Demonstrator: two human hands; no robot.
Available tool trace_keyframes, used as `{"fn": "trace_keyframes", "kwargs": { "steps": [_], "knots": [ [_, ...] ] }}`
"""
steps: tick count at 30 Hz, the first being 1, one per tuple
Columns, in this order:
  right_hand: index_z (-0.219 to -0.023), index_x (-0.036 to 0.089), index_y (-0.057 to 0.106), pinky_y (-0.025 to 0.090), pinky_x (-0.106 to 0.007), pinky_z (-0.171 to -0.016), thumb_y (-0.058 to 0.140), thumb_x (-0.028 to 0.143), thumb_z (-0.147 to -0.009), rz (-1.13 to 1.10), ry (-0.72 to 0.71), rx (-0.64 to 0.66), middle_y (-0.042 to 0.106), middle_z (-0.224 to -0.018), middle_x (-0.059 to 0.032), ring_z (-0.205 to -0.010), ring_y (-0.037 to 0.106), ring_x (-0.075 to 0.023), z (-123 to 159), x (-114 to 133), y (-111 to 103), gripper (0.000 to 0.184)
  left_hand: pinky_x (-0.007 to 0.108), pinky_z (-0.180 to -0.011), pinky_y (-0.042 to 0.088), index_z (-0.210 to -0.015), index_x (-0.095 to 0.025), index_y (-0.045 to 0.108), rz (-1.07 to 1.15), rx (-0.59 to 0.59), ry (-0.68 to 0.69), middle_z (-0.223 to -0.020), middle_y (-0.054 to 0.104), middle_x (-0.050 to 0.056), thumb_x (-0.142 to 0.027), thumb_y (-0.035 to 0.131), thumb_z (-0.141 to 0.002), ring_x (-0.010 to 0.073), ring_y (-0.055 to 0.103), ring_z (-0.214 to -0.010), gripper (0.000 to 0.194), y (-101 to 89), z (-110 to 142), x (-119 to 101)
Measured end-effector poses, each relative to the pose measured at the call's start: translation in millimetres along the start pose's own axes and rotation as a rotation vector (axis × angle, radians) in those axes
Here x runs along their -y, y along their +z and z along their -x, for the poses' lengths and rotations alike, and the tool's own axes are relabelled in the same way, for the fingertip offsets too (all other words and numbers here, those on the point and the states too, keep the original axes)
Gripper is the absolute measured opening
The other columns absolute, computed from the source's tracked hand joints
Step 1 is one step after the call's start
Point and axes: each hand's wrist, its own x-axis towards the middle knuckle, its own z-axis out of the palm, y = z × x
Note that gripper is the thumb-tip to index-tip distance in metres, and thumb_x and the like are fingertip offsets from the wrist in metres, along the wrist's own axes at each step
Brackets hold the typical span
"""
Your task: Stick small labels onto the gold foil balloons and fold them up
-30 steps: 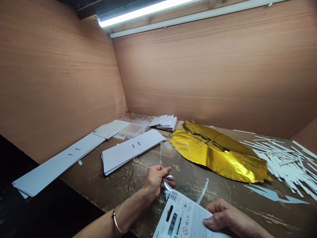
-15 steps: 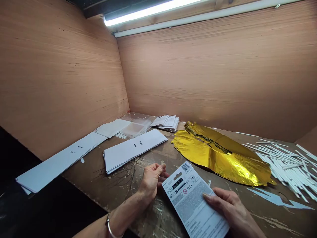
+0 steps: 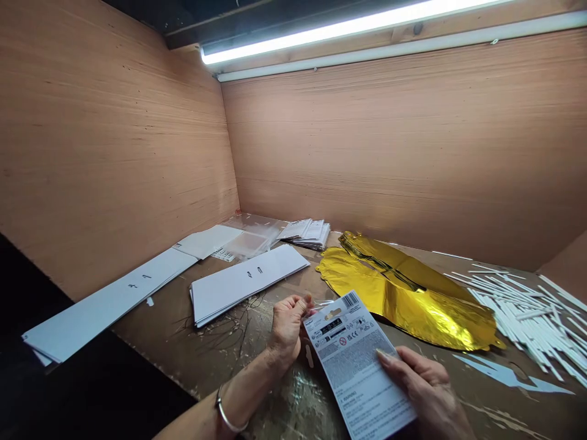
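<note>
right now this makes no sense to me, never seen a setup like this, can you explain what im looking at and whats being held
There is no machine here: these are a person's own two bare hands, filmed by one camera worn on the head, looking forward and down. The picture shows a scarred brown work table inside plywood walls.

The right hand holds a printed card with a barcode and warning text. The left hand pinches something at the card's top corner, too small to make out.

On the table lie a flat gold foil balloon, a heap of thin white sticks, stacks of white card and clear plastic sheets.
</note>
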Motion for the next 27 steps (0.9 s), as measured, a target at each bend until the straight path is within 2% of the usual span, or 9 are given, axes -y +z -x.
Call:
{"fn": "trace_keyframes", "kwargs": {
  "steps": [5, 11, 17, 21, 23, 27],
  "knots": [
    [-0.062, 0.016, 0.054, 0.036, -0.02, -0.04, 0.06, 0.047, -0.063, 0.052, -0.017, -0.004, 0.053, -0.051, 0.0018, -0.045, 0.049, -0.0119, 3.4, 8.1, 0.3, 0.032, 0.019, -0.038, 0.033, -0.055, -0.011, 0.052, -0.061, 0.123, -0.005, -0.046, 0.053, 0.0, -0.038, 0.073, -0.048, 0.0087, 0.047, -0.038, 0.034, 3.5, -0.6, 0.0],
    [-0.061, 0.016, 0.054, 0.033, -0.02, -0.038, 0.059, 0.048, -0.064, 0.043, -0.012, -0.03, 0.049, -0.048, 0.0032, -0.042, 0.046, -0.0103, 0.9, 2.3, -1.5, 0.033, 0.023, -0.044, 0.038, -0.051, -0.012, 0.052, 0.01, 0.07, -0.014, -0.046, 0.056, 0.003, -0.043, 0.065, -0.058, 0.0125, 0.051, -0.042, 0.034, 4.7, 0.3, 4.0],
    [-0.063, 0.016, 0.055, 0.034, -0.02, -0.04, 0.058, 0.047, -0.065, 0.072, -0.049, -0.047, 0.054, -0.053, 0.0017, -0.046, 0.048, -0.0117, -2.8, 8.9, -7.6, 0.031, 0.02, -0.042, 0.035, -0.056, -0.012, 0.052, 0.139, 0.056, 0.042, -0.044, 0.051, -0.003, -0.04, 0.064, -0.062, 0.0075, 0.046, -0.039, 0.032, 10.4, 3.1, 21.5],
    [-0.065, 0.016, 0.057, 0.033, -0.02, -0.04, 0.057, 0.046, -0.067, 0.133, -0.154, -0.105, 0.054, -0.053, 0.002, -0.046, 0.047, -0.0112, -8.5, 5.4, -11.3, 0.03, 0.019, -0.041, 0.036, -0.059, -0.011, 0.054, 0.177, 0.109, 0.048, -0.047, 0.054, -0.002, -0.036, 0.067, -0.061, 0.0072, 0.046, -0.04, 0.028, 17.2, 4.9, 23.2],
    [-0.067, 0.016, 0.057, 0.032, -0.019, -0.04, 0.057, 0.044, -0.068, 0.065, -0.197, -0.129, 0.052, -0.052, 0.0029, -0.045, 0.045, -0.01, -10.4, 1.5, -8.7, 0.028, 0.019, -0.041, 0.037, -0.058, -0.01, 0.056, 0.164, 0.14, 0.046, -0.05, 0.057, 0.0, -0.031, 0.069, -0.059, 0.0077, 0.048, -0.041, 0.025, 21.6, 5.9, 17.2],
    [-0.073, 0.017, 0.059, 0.038, -0.019, -0.044, 0.061, 0.04, -0.066, -0.182, -0.223, -0.168, 0.057, -0.058, 0.0033, -0.05, 0.048, -0.0105, -13.3, -2.4, 5.4, 0.024, 0.026, -0.062, 0.046, -0.075, -0.007, 0.064, 0.17, 0.325, 0.13, -0.07, 0.066, 0.007, -0.021, 0.067, -0.062, 0.015, 0.059, -0.063, 0.02, 33.5, 8.8, 0.7]
  ]
}}
